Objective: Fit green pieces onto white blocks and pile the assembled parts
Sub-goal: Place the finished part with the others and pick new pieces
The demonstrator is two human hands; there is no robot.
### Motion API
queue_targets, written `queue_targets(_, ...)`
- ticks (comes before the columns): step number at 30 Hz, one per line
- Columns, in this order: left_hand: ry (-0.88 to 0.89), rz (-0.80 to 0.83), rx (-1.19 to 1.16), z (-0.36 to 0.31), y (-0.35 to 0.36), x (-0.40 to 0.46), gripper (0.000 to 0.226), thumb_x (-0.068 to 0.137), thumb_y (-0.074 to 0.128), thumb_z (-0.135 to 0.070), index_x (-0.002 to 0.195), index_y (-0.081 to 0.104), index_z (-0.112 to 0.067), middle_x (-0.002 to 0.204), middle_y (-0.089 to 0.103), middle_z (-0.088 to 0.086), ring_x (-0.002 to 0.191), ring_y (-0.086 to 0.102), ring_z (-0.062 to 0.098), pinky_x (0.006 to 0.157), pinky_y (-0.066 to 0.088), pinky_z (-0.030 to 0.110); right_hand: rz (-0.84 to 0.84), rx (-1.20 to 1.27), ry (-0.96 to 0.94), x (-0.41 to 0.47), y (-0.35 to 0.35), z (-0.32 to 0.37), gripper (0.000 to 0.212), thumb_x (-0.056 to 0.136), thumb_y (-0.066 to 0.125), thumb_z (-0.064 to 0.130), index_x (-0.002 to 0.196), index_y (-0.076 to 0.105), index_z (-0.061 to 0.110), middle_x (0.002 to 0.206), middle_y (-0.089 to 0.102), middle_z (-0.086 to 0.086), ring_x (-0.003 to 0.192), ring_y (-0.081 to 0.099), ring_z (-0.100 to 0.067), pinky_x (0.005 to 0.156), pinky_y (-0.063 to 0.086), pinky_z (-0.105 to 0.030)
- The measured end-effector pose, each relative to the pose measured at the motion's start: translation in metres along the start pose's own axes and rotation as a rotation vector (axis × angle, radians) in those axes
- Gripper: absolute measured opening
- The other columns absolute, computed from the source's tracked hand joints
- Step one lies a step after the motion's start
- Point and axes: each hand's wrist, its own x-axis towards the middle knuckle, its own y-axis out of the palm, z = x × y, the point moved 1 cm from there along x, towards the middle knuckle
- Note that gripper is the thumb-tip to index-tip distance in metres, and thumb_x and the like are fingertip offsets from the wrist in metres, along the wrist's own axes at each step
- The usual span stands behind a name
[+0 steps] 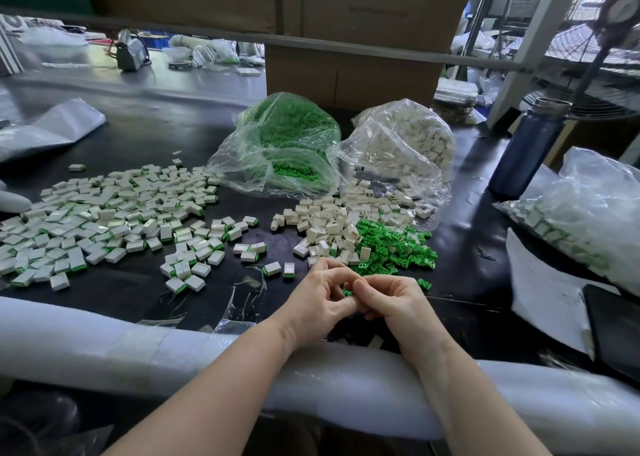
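Note:
My left hand (pixel 320 294) and my right hand (pixel 388 301) meet fingertip to fingertip at the table's near edge, fingers curled. A small green piece (pixel 347 292) shows between them, pinched by my right fingers. What my left fingers hold is hidden. Just beyond the hands lie a heap of loose white blocks (pixel 332 227) and a heap of loose green pieces (pixel 394 247). A wide spread of assembled white-and-green parts (pixel 104 220) covers the table to the left.
An open clear bag of green pieces (pixel 287 144) and one of white blocks (pixel 405 144) stand behind the heaps. A blue bottle (pixel 530 147) and a bagged lot of parts (pixel 581 213) sit right. White foam padding (pixel 173 344) lines the near edge. Cardboard boxes (pixel 346 74) rise behind.

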Motion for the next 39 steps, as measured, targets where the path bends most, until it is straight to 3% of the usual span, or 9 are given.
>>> queue_targets(9,0.017,0.062,0.065,0.0033,0.0015,0.0013,0.023,0.086,0.059,-0.003,0.082,0.058,-0.025,0.102,0.041,-0.001,0.071,0.043,0.012,0.070,0.043,0.017,-0.010,0.037,0.005,0.0005,-0.0031,-0.0030,0.016,0.082,0.064,0.006,0.070,0.074,0.007,0.058,0.061,-0.006,0.053,0.050,-0.009,0.050,0.041,-0.016)
queue_targets(25,0.033,0.093,0.099,0.0056,0.0017,0.0023,0.024,0.087,0.059,-0.006,0.081,0.055,-0.029,0.100,0.040,-0.002,0.073,0.043,0.011,0.075,0.045,0.020,-0.038,0.026,0.017,0.0007,-0.0032,-0.0032,0.021,0.082,0.064,0.003,0.064,0.073,0.008,0.054,0.056,-0.008,0.049,0.047,-0.009,0.047,0.040,-0.017)
queue_targets(31,0.036,0.092,0.095,0.0059,0.0018,0.0019,0.024,0.087,0.059,-0.007,0.081,0.055,-0.030,0.099,0.041,-0.002,0.073,0.044,0.011,0.070,0.042,0.016,-0.053,0.008,0.020,0.0008,-0.0028,-0.0023,0.023,0.082,0.064,0.003,0.061,0.072,0.009,0.054,0.056,-0.007,0.050,0.046,-0.010,0.047,0.039,-0.017)
queue_targets(39,0.037,0.075,0.062,0.0054,0.0005,0.0022,0.017,0.088,0.060,-0.009,0.083,0.056,-0.025,0.102,0.043,0.003,0.074,0.044,0.012,0.070,0.041,0.013,-0.016,0.052,0.025,-0.0012,-0.0027,-0.0009,0.015,0.082,0.065,0.011,0.071,0.075,0.008,0.060,0.064,-0.008,0.055,0.056,-0.012,0.051,0.045,-0.018)
